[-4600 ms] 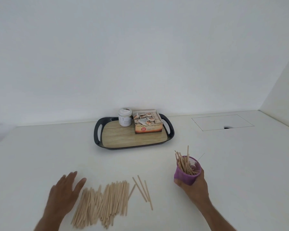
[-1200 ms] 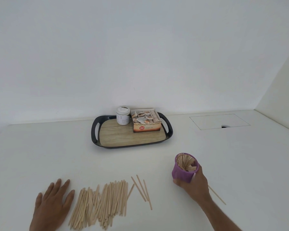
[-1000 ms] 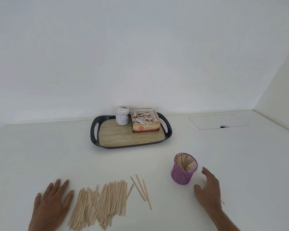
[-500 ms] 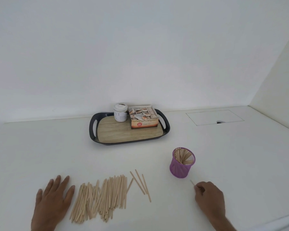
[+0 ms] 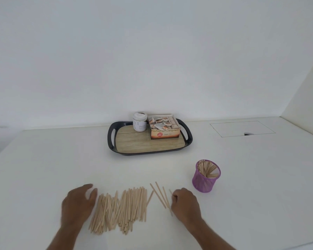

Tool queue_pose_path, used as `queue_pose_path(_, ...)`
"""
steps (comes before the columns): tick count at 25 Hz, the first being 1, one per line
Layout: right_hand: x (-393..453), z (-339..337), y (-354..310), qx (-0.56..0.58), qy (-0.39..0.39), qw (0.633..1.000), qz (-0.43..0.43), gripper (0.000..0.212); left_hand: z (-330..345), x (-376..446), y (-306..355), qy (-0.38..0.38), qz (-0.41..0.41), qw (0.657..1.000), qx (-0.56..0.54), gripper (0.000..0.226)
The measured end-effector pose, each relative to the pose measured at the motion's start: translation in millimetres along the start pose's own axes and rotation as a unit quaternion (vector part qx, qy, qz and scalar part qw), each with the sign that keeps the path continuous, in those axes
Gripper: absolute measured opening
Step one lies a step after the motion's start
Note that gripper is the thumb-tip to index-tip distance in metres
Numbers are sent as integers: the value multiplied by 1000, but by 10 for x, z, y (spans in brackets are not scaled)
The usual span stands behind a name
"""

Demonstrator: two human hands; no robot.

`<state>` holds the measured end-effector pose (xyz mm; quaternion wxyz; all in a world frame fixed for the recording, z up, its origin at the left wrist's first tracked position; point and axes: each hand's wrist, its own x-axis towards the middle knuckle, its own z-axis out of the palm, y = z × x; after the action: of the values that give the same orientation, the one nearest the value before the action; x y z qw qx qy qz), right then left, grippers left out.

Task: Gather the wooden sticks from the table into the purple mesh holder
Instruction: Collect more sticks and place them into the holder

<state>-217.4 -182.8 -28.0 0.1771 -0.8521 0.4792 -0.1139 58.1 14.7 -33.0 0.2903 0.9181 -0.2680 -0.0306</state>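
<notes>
Wooden sticks (image 5: 121,208) lie loose on the white table (image 5: 52,159), left of the purple mesh holder (image 5: 205,178).

The holder stands upright on the plain white tabletop and already contains a bundle of sticks leaning inside. Left of it lie three separate sticks (image 5: 161,196), then the main pile. The right hand (image 5: 185,204), just left of the holder, is curled around one stick beside those three. The left hand (image 5: 79,202), well left of the holder, rests spread against the pile's far edge, gripping nothing. Beyond the holder, against a bare white wall, a black-rimmed tray (image 5: 112,139) carries a white jar (image 5: 139,122) and an open tea box (image 5: 163,129) of sachets.
</notes>
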Motion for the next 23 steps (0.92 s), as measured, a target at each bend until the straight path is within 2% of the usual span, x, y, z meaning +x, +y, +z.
queue_pose_path(3, 76, 78, -237, 5, -26, 1000, -6, 34, 9, -144, 530, -62, 48, 996, -49, 8)
queue_pose_path(6, 110, 138, -354, 9, -48, 999, 13, 55, 144, -296, 978, -138, 98, 986, 7, 23)
queue_pose_path(9, 134, 153, -425, -10, -50, 999, 15, 63, 280, -365, 1251, -176, 104, 976, 76, 41)
queue_pose_path(12, 132, 151, -489, 3, -52, 998, 21, 66, 376, -403, 1361, -212, 78, 967, 120, 31)
queue_pose_path(17, 110, 169, -611, 8, -63, 998, 30, 68, 425, -406, 1370, -210, 61, 971, 98, 14)
queue_pose_path(20, 128, 170, -667, 8, -79, 996, 34, 68, 410, -394, 1353, -211, 42, 975, 58, 17)
queue_pose_path(23, 137, 172, -694, 13, -93, 995, 33, 59, 407, -396, 1317, -220, 30, 975, 28, 27)
